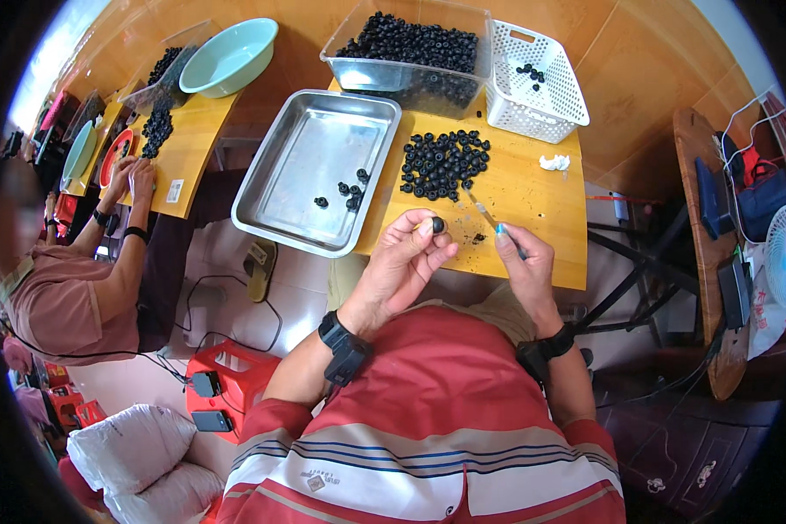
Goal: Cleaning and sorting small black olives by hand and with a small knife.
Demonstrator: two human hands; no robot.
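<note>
My left hand [402, 262] pinches a small round black part [437, 224] with a hole, between thumb and fingertips, above the table's front edge. A slim knife [482, 211] is gripped in my right hand [529, 260]; its metal blade points up and left, away from the part. A bluish handle shows at my fingers. Beyond both hands, a pile of similar black parts [445, 162] lies on the wooden table [533, 192]. Dark trimmings [478, 238] are scattered near the knife.
A steel tray [297, 166] with several black parts overhangs the table's left side. Behind stand a full clear bin [402, 74] and a white perforated basket [537, 109]. Crumpled white tissue [554, 162] lies at right. Another person [87, 288] works at the left table.
</note>
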